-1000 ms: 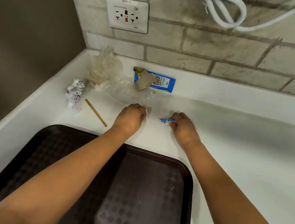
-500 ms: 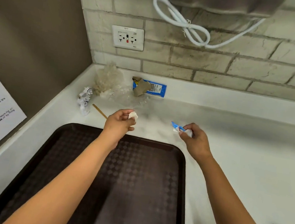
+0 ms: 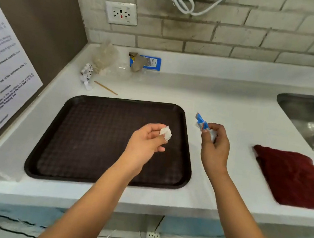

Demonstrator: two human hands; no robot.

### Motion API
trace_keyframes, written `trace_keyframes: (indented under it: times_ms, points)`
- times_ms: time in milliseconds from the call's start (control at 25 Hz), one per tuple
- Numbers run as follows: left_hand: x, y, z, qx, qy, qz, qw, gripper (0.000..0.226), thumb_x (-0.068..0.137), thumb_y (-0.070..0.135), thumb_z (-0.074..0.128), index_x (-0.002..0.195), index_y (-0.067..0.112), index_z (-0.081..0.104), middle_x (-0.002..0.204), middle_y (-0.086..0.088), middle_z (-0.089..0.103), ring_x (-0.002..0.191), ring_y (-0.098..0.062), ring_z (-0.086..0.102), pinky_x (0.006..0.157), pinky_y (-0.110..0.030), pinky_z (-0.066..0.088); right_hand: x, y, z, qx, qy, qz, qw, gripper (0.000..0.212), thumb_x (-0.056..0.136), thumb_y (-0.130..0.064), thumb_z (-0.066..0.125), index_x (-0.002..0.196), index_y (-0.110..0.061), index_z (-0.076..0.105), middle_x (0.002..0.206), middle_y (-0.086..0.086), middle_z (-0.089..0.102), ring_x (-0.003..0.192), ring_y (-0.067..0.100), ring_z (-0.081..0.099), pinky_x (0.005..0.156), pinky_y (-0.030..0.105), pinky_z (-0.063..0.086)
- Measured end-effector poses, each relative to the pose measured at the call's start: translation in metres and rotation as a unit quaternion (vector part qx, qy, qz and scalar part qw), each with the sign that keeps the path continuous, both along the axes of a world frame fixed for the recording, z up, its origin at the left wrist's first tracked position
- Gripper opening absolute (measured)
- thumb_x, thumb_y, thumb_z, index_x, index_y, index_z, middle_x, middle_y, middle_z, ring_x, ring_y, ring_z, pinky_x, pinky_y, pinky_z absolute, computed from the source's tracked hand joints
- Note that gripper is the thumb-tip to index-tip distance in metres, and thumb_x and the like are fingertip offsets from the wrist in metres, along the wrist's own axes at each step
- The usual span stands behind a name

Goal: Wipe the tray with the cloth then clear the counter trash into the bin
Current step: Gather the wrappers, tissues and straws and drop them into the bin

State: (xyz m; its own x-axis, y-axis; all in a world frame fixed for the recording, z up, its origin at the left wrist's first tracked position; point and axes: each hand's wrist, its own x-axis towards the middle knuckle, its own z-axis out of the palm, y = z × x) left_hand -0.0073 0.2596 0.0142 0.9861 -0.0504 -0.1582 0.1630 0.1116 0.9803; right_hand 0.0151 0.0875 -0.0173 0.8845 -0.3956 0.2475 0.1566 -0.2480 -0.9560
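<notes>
White table (image 3: 225, 100) carries the tray (image 3: 75, 176) near its front edge, cloth (image 3: 293, 178) right beside the sink (image 3: 313, 118). Left hand (image 3: 144, 143) pinches a paper scrap (image 3: 165, 133); right hand (image 3: 215, 147) grips a blue wrapper (image 3: 202, 123).

Left hand (image 3: 146, 143) pinches white scrap (image 3: 166, 133) above tray (image 3: 50, 156); right hand (image 3: 215, 147) grips blue wrapper (image 3: 202, 123).

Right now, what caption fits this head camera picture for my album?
Left hand pinches a white scrap, right hand holds a blue wrapper over the counter by the tray.
</notes>
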Motion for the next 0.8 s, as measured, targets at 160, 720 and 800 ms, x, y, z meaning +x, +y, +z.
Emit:
trace_keyframes:
  times_ms: [160, 720, 800]
  points:
    - [-0.063, -0.014, -0.019, 0.015, 0.024, -0.057, 0.998, 0.02, 0.086, 0.005, 0.062, 0.091, 0.025, 0.065, 0.081, 0.009, 0.068, 0.071, 0.0, 0.06, 0.057, -0.017, 0.049, -0.075, -0.001, -0.035, -0.011, -0.029, -0.037, 0.999, 0.022, 0.087, -0.012, 0.051, 0.084, -0.035, 0.051, 0.075, -0.013, 0.05, 0.062, -0.003, 0.044, 0.058, 0.011, 0.036]
    - [-0.19, -0.109, -0.183, 0.12, 0.245, -0.117, 0.955, 0.022, 0.085, -0.005, 0.056, 0.095, 0.014, 0.056, 0.084, 0.001, 0.059, 0.069, -0.007, 0.056, 0.046, -0.012, 0.045, -0.271, -0.113, -0.247, -0.171, 0.171, -0.034, 0.97, 0.018, 0.082, -0.008, 0.046, 0.09, 0.0, 0.06, 0.086, 0.011, 0.057, 0.079, 0.024, 0.054, 0.073, 0.028, 0.043]
    - [-0.199, -0.135, -0.22, 0.145, 0.267, -0.106, 0.947, 0.024, 0.083, -0.005, 0.057, 0.089, 0.017, 0.053, 0.087, -0.002, 0.059, 0.069, -0.009, 0.056, 0.044, -0.013, 0.045, -0.304, -0.137, -0.289, -0.129, 0.274, -0.049, 0.952, 0.016, 0.083, -0.001, 0.052, 0.096, -0.001, 0.061, 0.092, 0.017, 0.061, 0.083, 0.032, 0.057, 0.075, 0.032, 0.043]
